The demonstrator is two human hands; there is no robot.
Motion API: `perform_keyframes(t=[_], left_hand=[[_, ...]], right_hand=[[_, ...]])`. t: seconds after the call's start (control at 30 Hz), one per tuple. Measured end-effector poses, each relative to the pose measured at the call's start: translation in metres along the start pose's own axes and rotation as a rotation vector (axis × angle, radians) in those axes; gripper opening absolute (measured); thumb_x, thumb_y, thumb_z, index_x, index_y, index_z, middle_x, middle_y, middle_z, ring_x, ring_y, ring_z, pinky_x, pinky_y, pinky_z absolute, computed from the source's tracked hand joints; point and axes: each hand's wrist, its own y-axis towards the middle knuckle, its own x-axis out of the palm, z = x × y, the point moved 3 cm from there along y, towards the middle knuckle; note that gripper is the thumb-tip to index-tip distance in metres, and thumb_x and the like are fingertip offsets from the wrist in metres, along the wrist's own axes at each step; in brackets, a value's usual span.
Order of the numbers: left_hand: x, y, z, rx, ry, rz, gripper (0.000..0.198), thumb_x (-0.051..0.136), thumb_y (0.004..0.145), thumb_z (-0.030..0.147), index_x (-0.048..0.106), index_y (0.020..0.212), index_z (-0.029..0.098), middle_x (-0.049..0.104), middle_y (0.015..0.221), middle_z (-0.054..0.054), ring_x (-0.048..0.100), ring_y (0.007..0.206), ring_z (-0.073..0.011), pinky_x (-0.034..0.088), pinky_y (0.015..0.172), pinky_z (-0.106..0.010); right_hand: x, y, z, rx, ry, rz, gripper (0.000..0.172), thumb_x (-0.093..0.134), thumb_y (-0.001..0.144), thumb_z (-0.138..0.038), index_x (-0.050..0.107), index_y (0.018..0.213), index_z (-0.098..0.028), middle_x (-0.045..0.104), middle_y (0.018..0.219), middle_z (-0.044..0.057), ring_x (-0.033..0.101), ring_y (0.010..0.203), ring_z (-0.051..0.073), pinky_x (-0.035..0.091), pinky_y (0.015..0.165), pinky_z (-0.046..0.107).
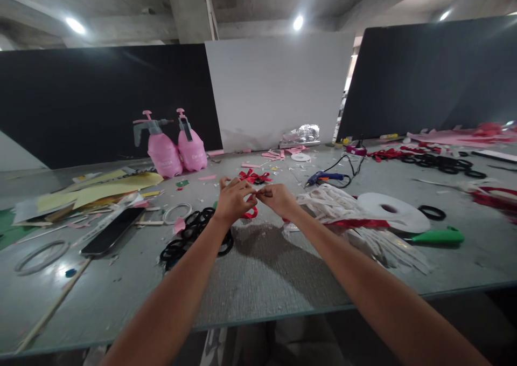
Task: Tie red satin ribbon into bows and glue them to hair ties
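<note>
Both hands meet over the middle of the table. My left hand (234,198) is closed in a pinch on a short red ribbon (253,212), part of which hangs in a loop below the fingers. Fingertips of my right hand (277,199) pinch the same ribbon from the other side; the spot between the hands is mostly hidden. Just beyond them lies a red ribbon bow (255,177) with something black under it. Black hair ties (194,231) are heaped by my left forearm. White strips (329,201) and a red ribbon lie beyond my right forearm.
Two pink spray bottles (193,147) stand at the back left. A phone (113,231) lies near yellow sheets (105,191). To the right are a blue glue gun (327,178) with its cord, a white roll (404,215), and a green-handled tool (438,236).
</note>
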Motion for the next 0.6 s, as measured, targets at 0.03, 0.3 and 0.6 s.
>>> perform_keyframes(t=[0.03, 0.3, 0.6], left_hand=[[0.001, 0.000, 0.000, -0.010, -0.008, -0.003, 0.014, 0.056, 0.078, 0.023, 0.069, 0.081, 0.026, 0.067, 0.084, -0.001, 0.056, 0.086, -0.0198, 0.020, 0.098, -0.045], [0.006, 0.000, -0.019, -0.217, -0.334, -0.021, 0.015, 0.054, 0.078, 0.026, 0.066, 0.072, 0.021, 0.067, 0.082, 0.000, 0.058, 0.076, -0.0148, 0.036, 0.085, -0.034], [0.000, 0.001, -0.016, -0.172, -0.370, 0.019, 0.020, 0.056, 0.081, 0.038, 0.067, 0.076, 0.021, 0.067, 0.086, -0.002, 0.059, 0.083, -0.0163, 0.033, 0.090, -0.037]], right_hand=[[0.000, -0.001, -0.001, -0.004, -0.011, -0.003, 0.020, 0.056, 0.078, -0.028, 0.070, 0.079, -0.014, 0.068, 0.070, 0.005, 0.060, 0.067, 0.016, 0.041, 0.058, 0.023], [-0.004, -0.002, -0.008, 0.022, 0.150, -0.022, 0.028, 0.058, 0.076, -0.035, 0.070, 0.086, -0.012, 0.059, 0.061, 0.000, 0.047, 0.052, 0.009, 0.031, 0.049, 0.020], [-0.007, -0.002, -0.011, 0.047, 0.181, -0.031, 0.031, 0.059, 0.075, -0.038, 0.069, 0.088, -0.011, 0.048, 0.052, -0.004, 0.034, 0.045, 0.006, 0.023, 0.044, 0.019]])
